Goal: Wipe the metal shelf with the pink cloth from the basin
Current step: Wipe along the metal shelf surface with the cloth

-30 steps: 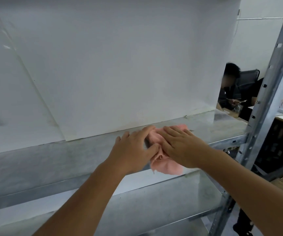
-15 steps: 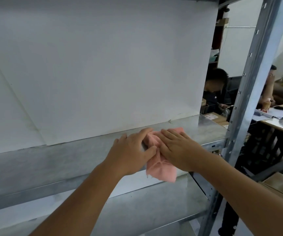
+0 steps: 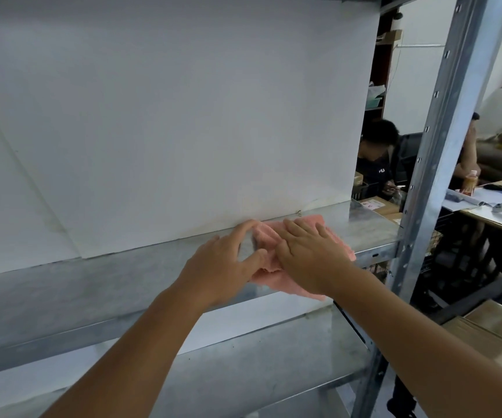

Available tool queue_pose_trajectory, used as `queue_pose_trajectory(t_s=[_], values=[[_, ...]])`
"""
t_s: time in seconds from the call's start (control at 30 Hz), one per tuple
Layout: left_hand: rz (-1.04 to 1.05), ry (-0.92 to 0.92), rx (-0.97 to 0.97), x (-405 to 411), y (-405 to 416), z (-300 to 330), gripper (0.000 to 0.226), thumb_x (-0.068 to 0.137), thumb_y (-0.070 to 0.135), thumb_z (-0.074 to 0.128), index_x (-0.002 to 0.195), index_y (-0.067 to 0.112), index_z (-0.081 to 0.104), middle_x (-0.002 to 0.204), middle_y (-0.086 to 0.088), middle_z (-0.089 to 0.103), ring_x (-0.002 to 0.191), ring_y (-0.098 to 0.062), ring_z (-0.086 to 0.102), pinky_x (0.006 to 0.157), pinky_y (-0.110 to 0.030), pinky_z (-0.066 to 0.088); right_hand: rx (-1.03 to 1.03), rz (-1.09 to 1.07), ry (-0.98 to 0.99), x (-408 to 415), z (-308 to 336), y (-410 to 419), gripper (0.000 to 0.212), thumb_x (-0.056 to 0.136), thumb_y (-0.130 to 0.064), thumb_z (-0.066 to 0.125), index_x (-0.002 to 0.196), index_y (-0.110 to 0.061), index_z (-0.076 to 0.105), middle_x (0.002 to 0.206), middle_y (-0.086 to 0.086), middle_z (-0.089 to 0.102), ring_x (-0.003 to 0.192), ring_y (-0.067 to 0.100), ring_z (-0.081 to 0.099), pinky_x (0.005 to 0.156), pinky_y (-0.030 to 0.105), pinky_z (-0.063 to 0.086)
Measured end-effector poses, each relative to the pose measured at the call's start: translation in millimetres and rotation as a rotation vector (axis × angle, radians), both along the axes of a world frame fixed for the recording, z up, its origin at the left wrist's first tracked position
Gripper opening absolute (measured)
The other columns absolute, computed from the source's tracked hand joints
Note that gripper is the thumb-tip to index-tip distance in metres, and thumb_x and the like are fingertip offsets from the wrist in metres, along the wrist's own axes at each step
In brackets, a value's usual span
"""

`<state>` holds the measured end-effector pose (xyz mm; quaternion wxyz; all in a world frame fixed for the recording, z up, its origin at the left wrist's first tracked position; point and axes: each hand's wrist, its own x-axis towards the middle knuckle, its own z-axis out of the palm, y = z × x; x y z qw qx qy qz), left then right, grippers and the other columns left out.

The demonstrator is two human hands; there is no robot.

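Observation:
The pink cloth (image 3: 269, 238) lies bunched on the metal shelf (image 3: 117, 285), near its right end, with a corner hanging over the front edge. My right hand (image 3: 310, 251) presses flat on top of the cloth. My left hand (image 3: 225, 263) sits just to its left, thumb and forefinger pinching the cloth's left edge. The basin is not in view.
A white board (image 3: 168, 116) stands along the back of the shelf. A perforated metal upright (image 3: 443, 140) rises at the right. A lower shelf (image 3: 258, 372) runs below. Beyond it, two people sit at a cluttered desk (image 3: 491, 206); cardboard boxes (image 3: 485, 330) lie low right.
Both hands and the cloth have slid to the right along the shelf, toward the upright. My view has also turned right and up.

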<state>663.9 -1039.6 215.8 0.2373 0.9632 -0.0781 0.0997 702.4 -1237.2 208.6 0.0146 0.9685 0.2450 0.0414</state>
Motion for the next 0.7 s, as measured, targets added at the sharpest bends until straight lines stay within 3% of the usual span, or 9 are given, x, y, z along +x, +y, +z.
queue_pose_trajectory(t_s=[0.1, 0.23, 0.37, 0.53, 0.63, 0.7], values=[[-0.009, 0.004, -0.050, 3, 5, -1, 0.046, 0.094, 0.064, 0.035, 0.140, 0.062, 0.031, 0.084, 0.006, 0.058, 0.083, -0.019, 0.054, 0.079, -0.045, 0.051, 0.028, -0.032, -0.027, -15, -1, 12, 0.058, 0.114, -0.044, 0.025, 0.160, -0.009, 0.031, 0.175, 0.019, 0.023, 0.165, 0.042, 0.014, 0.131, 0.065, 0.016], [-0.012, 0.002, -0.045, 9, 8, -2, 0.043, 0.098, 0.061, 0.029, 0.141, 0.060, 0.032, 0.093, 0.009, 0.064, 0.094, -0.020, 0.061, 0.089, -0.050, 0.052, 0.282, -0.124, 0.041, -24, 1, 30, 0.072, 0.108, -0.061, 0.021, 0.169, -0.022, 0.019, 0.177, 0.008, 0.023, 0.166, 0.032, 0.013, 0.134, 0.056, 0.010], [-0.024, -0.006, -0.012, 12, 7, -3, 0.047, 0.094, 0.066, 0.026, 0.141, 0.060, 0.032, 0.101, 0.003, 0.065, 0.101, -0.026, 0.060, 0.092, -0.052, 0.052, 0.175, -0.119, 0.052, -12, -6, 27, 0.072, 0.108, -0.063, 0.014, 0.170, -0.027, 0.012, 0.180, 0.007, 0.013, 0.168, 0.031, 0.005, 0.134, 0.057, 0.009], [-0.047, 0.002, -0.007, 16, 3, -1, 0.045, 0.097, 0.062, 0.031, 0.142, 0.058, 0.033, 0.094, 0.003, 0.062, 0.100, -0.026, 0.059, 0.093, -0.050, 0.050, 0.071, -0.195, 0.117, 22, 14, -16, 0.072, 0.109, -0.060, 0.018, 0.171, -0.026, 0.006, 0.181, 0.007, 0.007, 0.168, 0.030, 0.002, 0.133, 0.061, 0.011], [-0.069, -0.011, 0.001, 17, 0, -1, 0.051, 0.093, 0.065, 0.029, 0.143, 0.056, 0.033, 0.086, 0.006, 0.058, 0.099, -0.025, 0.058, 0.089, -0.047, 0.050, 0.057, -0.149, 0.079, 6, 6, -30, 0.076, 0.105, -0.060, 0.006, 0.171, -0.023, 0.009, 0.181, 0.007, 0.007, 0.168, 0.029, 0.001, 0.133, 0.060, 0.011], [-0.078, -0.022, -0.002, 17, -1, -2, 0.054, 0.090, 0.067, 0.027, 0.143, 0.056, 0.034, 0.084, 0.006, 0.059, 0.098, -0.025, 0.057, 0.087, -0.047, 0.050, 0.154, -0.130, 0.052, -15, -10, -31, 0.086, 0.093, -0.063, -0.010, 0.170, -0.029, 0.010, 0.180, 0.000, 0.007, 0.168, 0.025, -0.001, 0.135, 0.056, 0.004]])
